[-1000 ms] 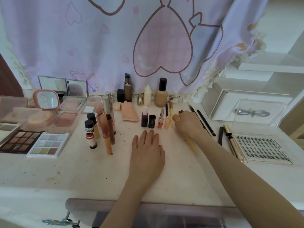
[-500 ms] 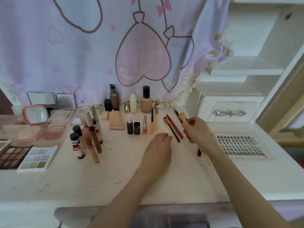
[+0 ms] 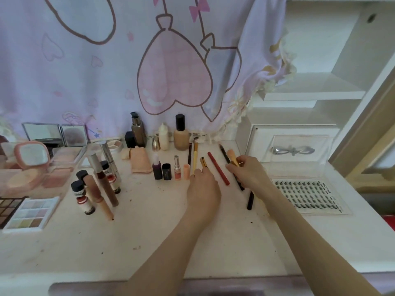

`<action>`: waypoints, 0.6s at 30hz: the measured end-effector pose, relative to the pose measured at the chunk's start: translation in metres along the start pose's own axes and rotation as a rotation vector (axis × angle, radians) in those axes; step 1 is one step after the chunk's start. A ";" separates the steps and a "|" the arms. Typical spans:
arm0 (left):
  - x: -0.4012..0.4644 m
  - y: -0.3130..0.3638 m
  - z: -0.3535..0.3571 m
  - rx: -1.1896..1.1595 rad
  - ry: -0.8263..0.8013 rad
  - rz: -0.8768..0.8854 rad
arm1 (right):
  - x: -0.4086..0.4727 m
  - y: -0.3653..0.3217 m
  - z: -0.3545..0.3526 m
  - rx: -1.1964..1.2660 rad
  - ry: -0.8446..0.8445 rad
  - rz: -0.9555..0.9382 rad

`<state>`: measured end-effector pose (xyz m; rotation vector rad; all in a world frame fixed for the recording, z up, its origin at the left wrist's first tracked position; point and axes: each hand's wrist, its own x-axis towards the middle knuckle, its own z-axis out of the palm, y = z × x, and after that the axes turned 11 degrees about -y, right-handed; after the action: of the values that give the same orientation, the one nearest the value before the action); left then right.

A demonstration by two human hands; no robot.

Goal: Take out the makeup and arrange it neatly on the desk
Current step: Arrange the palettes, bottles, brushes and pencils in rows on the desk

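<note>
Makeup stands in rows on the white desk [image 3: 162, 231]. My right hand [image 3: 249, 175] grips a gold-handled brush with a peach sponge tip [image 3: 232, 155], beside a black pencil [image 3: 225, 155] and a red pencil [image 3: 218, 170]. My left hand [image 3: 203, 190] rests palm down, its fingertips touching a gold-black pencil [image 3: 203, 162] and a yellow brush [image 3: 195, 157]. Small lipsticks [image 3: 177, 170] and a purple bottle [image 3: 157, 168] stand left of them. Foundation bottles [image 3: 181, 135] line the back. A black pen [image 3: 250, 199] lies under my right wrist.
Tubes and small bottles [image 3: 96, 180] stand at centre left, with eyeshadow palettes [image 3: 30, 212] and compacts [image 3: 32, 159] further left. A lash tray [image 3: 307, 195] and a clear box [image 3: 297, 154] sit at right. A pink curtain [image 3: 128, 60] hangs behind. An open drawer edge [image 3: 106, 288] runs below.
The view swung right and up. My right hand lifted the sponge-tipped brush and carried it right of the pencils. My left hand slid forward to the pencils.
</note>
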<state>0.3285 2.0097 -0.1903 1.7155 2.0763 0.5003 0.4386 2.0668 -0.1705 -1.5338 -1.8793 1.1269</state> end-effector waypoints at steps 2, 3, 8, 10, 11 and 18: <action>-0.005 -0.003 0.000 -0.008 -0.011 -0.021 | 0.009 -0.008 0.006 -0.086 -0.053 -0.011; -0.007 -0.004 0.000 -0.009 -0.020 -0.032 | 0.015 -0.013 0.009 -0.133 -0.083 -0.009; -0.013 -0.010 -0.006 0.005 -0.067 -0.085 | 0.032 -0.032 0.030 -0.343 -0.206 0.069; -0.013 -0.014 -0.009 0.009 -0.089 -0.093 | 0.036 -0.035 0.037 -0.411 -0.227 0.096; -0.012 -0.015 -0.010 0.006 -0.105 -0.097 | 0.037 -0.036 0.038 -0.421 -0.231 0.117; -0.011 -0.019 -0.018 -0.102 -0.195 -0.136 | 0.038 -0.041 0.044 -0.306 -0.259 0.217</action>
<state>0.3044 1.9954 -0.1838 1.4911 1.9758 0.3739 0.3705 2.0884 -0.1664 -1.8723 -2.1797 1.2250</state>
